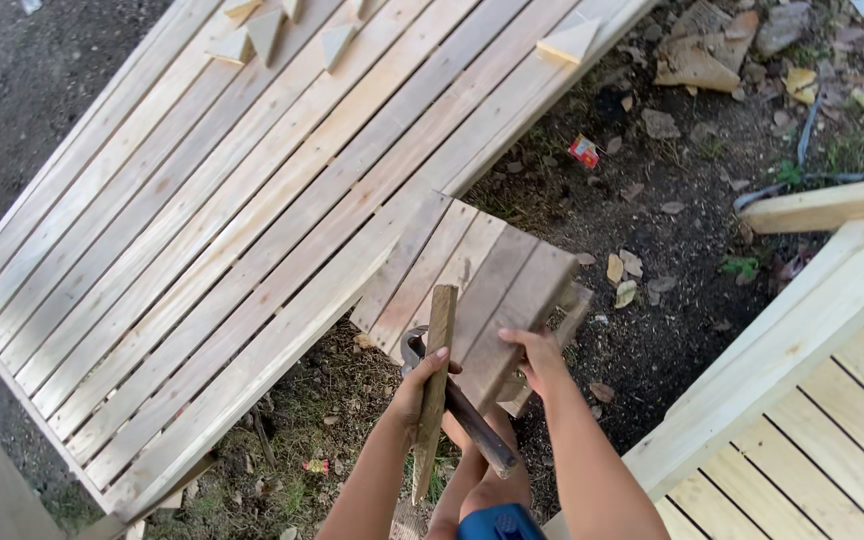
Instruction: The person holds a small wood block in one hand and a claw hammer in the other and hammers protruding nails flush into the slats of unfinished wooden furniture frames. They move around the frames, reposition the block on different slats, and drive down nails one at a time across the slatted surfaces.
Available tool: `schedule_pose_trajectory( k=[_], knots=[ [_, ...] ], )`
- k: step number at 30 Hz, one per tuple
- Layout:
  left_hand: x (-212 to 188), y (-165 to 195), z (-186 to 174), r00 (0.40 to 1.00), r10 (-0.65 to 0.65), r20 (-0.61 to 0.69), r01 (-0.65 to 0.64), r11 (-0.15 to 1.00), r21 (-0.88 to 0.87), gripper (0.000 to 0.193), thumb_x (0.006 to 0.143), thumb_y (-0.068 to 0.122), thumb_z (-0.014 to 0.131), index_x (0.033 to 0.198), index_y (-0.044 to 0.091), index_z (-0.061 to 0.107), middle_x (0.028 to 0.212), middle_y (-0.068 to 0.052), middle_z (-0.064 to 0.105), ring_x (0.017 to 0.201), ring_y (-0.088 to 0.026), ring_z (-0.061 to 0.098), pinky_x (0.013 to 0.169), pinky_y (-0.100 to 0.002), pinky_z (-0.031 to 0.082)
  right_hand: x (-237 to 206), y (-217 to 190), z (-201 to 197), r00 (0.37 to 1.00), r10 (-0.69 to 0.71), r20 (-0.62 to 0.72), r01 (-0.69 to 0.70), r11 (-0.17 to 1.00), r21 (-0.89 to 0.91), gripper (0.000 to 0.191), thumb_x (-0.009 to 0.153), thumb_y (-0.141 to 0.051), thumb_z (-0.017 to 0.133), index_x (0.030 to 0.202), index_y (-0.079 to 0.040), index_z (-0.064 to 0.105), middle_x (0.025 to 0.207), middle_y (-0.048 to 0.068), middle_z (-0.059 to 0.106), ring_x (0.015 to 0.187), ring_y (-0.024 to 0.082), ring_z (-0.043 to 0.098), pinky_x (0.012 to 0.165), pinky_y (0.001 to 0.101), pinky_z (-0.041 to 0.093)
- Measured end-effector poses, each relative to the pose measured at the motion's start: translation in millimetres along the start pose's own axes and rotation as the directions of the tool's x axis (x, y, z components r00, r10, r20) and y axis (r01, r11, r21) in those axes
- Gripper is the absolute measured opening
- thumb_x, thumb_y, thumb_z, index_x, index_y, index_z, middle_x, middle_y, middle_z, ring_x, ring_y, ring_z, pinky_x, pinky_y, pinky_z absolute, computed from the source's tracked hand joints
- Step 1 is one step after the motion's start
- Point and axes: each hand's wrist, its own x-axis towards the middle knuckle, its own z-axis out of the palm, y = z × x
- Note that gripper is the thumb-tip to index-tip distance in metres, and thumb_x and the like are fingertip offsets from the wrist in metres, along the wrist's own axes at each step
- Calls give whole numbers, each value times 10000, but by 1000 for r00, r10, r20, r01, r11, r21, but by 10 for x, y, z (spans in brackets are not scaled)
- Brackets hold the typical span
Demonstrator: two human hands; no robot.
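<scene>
Gripping a narrow weathered wooden slat (434, 385) upright, left hand (422, 385) closed around it; right hand (537, 360) clamped on near edge of small grey slatted wooden panel (472, 285). Dark-handled claw hammer (457, 400) lies between the hands. Big pale slatted panel (232, 220) abuts left; open dirt ground (672, 250) right.

Large slatted wooden panel (202, 230), small triangular wood blocks (264, 32), red wrapper (583, 151), dry leaves (624, 280) on dirt.
</scene>
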Motion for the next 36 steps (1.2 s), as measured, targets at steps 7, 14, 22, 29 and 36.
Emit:
schedule_pose_trajectory(
  k=[7, 14, 22, 29, 36],
  knots=[
    [-942, 460, -145, 992, 82, -98, -86, 996, -37, 560, 792, 624, 671, 956, 89, 703, 719, -77, 600, 649, -203, 575, 641, -346, 453, -1002, -655, 759, 913, -401, -74, 386, 908, -162, 601, 595, -4, 827, 1158, -26, 620, 1031, 56, 725, 927, 224, 686, 826, 345, 530],
    [-1977, 558, -659, 956, 237, -172, -256, 962, -97, 571, 817, 623, 688, 925, 62, 700, 779, -81, 607, 730, -202, 589, 713, -326, 462, -2164, -1033, 1019, 878, -427, 215, 476, 731, -489, 485, 636, 2, 783, 1098, 14, 635, 981, 130, 735, 843, 232, 702, 738, 381, 548],
    [-2990, 234, -1685, 751, 350, -560, -545, 807, -226, 635, 737, 648, 754, 881, 30, 747, 794, -54, 641, 727, -163, 583, 690, -304, 466, -3031, -780, 2363, 748, -238, 619, 625, 564, -539, 385, 656, -3, 769, 1027, 33, 673, 914, 138, 743, 776, 236, 699, 693, 386, 553],
    [-3970, -697, -2654, 495, 146, -857, -693, 661, -288, 632, 654, 616, 828, 843, 22, 721, 717, -30, 647, 619, -148, 605, 595, -303, 481, -3903, 380, 3611, 524, 87, 847, 722, 483, -496, 436, 686, -45, 773, 1092, 57, 652, 968, 139, 731, 819, 234, 702, 720, 383, 572],
    [-5087, -2027, -3560, 383, -76, -921, -748, 558, -358, 607, 682, 587, 830, 888, 20, 758, 793, -65, 691, 651, -157, 608, 602, -307, 460, -4993, 2178, 4313, 248, 382, 890, 800, 437, -410, 490, 662, -34, 761, 1126, 60, 633, 976, 145, 722, 830, 224, 685, 749, 365, 569]
  ],
)
